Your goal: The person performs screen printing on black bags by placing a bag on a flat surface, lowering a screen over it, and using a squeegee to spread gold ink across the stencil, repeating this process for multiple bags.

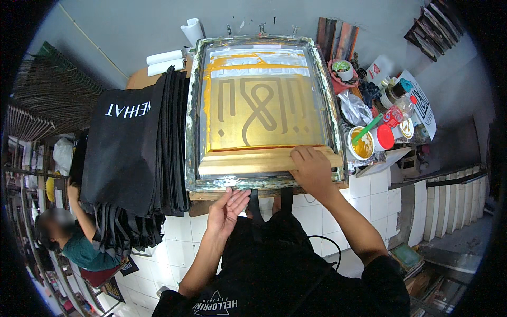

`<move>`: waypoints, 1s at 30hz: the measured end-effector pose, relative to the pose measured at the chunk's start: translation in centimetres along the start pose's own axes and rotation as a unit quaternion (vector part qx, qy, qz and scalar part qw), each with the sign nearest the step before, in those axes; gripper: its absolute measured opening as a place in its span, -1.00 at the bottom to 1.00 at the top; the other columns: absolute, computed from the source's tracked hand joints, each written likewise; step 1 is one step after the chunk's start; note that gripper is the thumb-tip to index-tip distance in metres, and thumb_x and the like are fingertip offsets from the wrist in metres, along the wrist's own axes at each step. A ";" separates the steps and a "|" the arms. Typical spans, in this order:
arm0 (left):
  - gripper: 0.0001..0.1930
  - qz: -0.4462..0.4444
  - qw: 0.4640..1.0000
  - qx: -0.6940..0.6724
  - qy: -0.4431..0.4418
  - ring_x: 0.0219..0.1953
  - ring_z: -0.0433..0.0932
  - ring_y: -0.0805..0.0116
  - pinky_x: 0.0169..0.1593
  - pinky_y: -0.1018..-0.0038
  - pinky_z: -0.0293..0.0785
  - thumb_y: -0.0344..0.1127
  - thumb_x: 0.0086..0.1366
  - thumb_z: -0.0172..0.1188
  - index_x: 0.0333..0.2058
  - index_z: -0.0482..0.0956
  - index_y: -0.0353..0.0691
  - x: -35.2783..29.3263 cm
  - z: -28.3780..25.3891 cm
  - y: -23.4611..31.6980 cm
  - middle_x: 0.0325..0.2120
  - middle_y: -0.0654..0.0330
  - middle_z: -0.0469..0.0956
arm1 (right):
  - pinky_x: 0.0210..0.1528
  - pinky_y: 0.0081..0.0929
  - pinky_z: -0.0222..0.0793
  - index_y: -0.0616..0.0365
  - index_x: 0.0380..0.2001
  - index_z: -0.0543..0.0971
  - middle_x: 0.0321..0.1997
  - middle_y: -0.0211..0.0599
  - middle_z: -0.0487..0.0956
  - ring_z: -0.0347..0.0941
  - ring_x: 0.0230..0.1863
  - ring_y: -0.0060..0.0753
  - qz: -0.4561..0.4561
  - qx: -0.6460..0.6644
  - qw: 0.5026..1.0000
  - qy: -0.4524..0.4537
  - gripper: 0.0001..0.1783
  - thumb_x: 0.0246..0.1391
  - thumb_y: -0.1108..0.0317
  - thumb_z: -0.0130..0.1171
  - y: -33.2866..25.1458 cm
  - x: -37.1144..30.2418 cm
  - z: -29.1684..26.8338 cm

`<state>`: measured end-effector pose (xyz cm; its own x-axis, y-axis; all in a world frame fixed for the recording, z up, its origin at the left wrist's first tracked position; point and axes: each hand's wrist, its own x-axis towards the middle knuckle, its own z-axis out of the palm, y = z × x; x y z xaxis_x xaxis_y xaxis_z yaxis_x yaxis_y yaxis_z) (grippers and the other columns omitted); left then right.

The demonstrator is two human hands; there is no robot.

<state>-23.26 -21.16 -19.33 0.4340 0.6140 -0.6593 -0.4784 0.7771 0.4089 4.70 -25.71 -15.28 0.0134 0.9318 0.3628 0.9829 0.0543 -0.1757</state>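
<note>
A silk-screen printing frame [189,142] lies flat before me, its wooden rim smeared with paint. Gold ink coats most of its mesh [227,140] around large stencilled strokes. Across the near end of the mesh rests a wide wooden squeegee [237,162]. My right hand [312,168] is closed over the squeegee's right part, fingers on its far side. Just below the frame's near edge, my left hand [228,211] is turned palm up with fingers stretched out, holding nothing; its fingertips are at the rim. Two black straps [287,199] hang out from under the frame.
A thick stack of black bags [124,142] stands left of the frame. At right are an ink tub [362,145] with a green stick, a red-lidded tub [384,138] and bottles. White paper rolls [165,62] lie behind. Another person [87,245] sits at far left.
</note>
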 end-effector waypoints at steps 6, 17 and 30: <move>-0.61 0.004 0.996 0.086 -0.009 0.08 0.61 -0.14 0.15 0.15 0.64 -0.22 0.46 0.16 -0.07 0.46 -0.57 0.0 -0.1 1.1 -0.06 -0.33 0.57 | -0.16 -0.17 0.50 0.11 -0.30 0.54 -0.30 -0.19 0.61 0.58 -0.16 -0.07 0.050 0.021 0.996 -0.073 -0.61 -0.16 0.18 0.43 1.2 3.1 -1.4; -0.51 -0.011 0.986 0.159 -0.038 0.01 0.66 -0.09 0.08 0.17 0.66 -0.18 0.47 0.15 0.04 0.40 -0.63 0.3 -0.9 2.1 -0.06 -0.33 0.59 | -0.19 -0.18 0.50 0.10 -0.34 0.52 -0.29 -0.24 0.58 0.57 -0.17 -0.13 0.023 0.004 0.994 -0.103 -0.68 -0.18 0.26 0.37 -2.5 -0.5 -1.6; -0.54 -0.077 0.945 0.298 -0.107 -0.33 0.75 0.07 -0.23 0.31 0.71 -0.05 0.49 0.10 -0.18 0.60 -0.48 -0.4 1.5 5.5 -0.33 -0.19 0.70 | -0.14 -0.15 0.53 0.11 -0.27 0.60 -0.26 -0.15 0.65 0.60 -0.13 -0.11 0.025 -0.068 0.997 -0.038 -0.68 -0.15 0.29 0.38 7.6 13.9 3.4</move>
<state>-24.96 -16.90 -15.87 0.6387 0.4516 -0.6230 0.0912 0.7596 0.6440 11.75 -11.14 -14.65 0.0548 0.9566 0.2862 0.9972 -0.0380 -0.0641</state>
